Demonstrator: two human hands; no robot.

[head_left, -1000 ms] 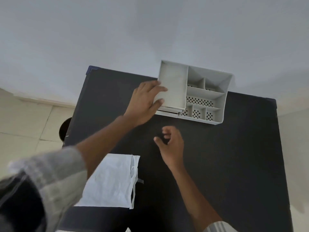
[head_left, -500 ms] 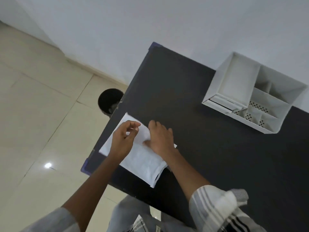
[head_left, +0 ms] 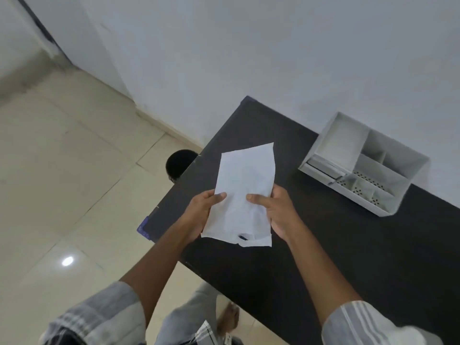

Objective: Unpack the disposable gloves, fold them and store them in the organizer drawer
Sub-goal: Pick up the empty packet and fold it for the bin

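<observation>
A flat white glove packet [head_left: 242,192] is lifted above the black table [head_left: 336,245], held upright between both hands. My left hand [head_left: 201,215] grips its left edge with the thumb on the front. My right hand [head_left: 277,212] grips the right edge, thumb across the front. The packet's bottom end [head_left: 249,239] has a small torn notch. The white organizer [head_left: 361,165] stands at the table's far right against the wall, with its drawer [head_left: 323,165] at the lower left side slightly pulled out. No loose gloves are visible.
A black round bin [head_left: 180,164] sits on the tiled floor beside the table's left edge. The white wall runs behind the table. My knees and a bare foot [head_left: 227,319] show below the table's near edge.
My left hand left the organizer and both hands went to the packet lying on the table's left side. The packet is now raised off the table in both hands.
</observation>
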